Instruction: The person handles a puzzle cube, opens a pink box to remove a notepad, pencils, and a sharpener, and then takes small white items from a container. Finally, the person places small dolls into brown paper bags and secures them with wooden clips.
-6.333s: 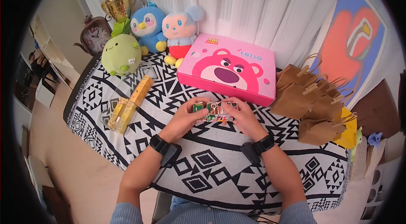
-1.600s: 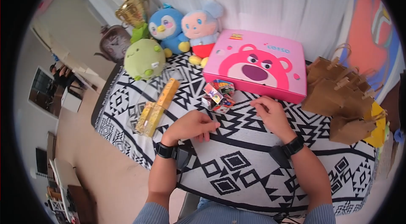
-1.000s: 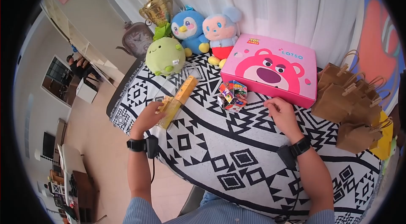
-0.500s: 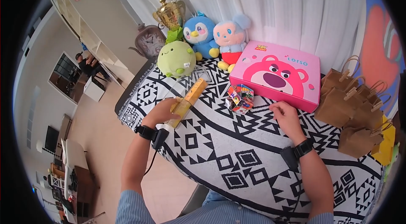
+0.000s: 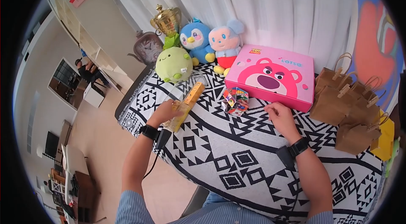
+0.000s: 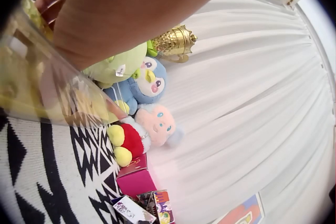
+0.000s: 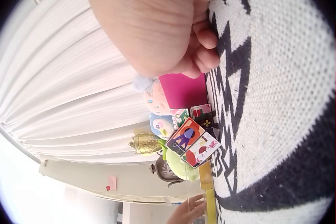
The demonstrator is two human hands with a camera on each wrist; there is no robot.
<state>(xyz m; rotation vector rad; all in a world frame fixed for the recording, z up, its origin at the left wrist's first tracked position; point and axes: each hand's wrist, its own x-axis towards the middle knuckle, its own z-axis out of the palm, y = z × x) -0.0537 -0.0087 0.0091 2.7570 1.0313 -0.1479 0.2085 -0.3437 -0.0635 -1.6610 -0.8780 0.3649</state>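
Note:
My left hand [image 5: 164,113] grips the near end of a clear case [image 6: 79,95] with yellow contents; its exact finger contact is partly hidden. A long yellow box [image 5: 194,93] extends beyond the fingers. In the left wrist view the clear plastic stands tilted in front of my hand. My right hand [image 5: 281,118] rests on the patterned cloth near the pink box, fingers loosely curled and holding nothing. Between the hands, a colourful faceted paper or card piece [image 5: 236,101] sits on the cloth by the pink box's front edge; it also shows in the right wrist view.
A pink bear box [image 5: 270,76] stands at the back. Left of it are plush toys [image 5: 196,40], a green plush [image 5: 174,64], a gold trophy [image 5: 166,21] and a clock [image 5: 148,47]. Brown paper bags [image 5: 334,101] crowd the right side. A person sits far off at left.
Both hands held the colourful piece at first; it now lies released on the cloth. My left hand has moved left and taken hold of the clear case. My right hand stays near the pink box.

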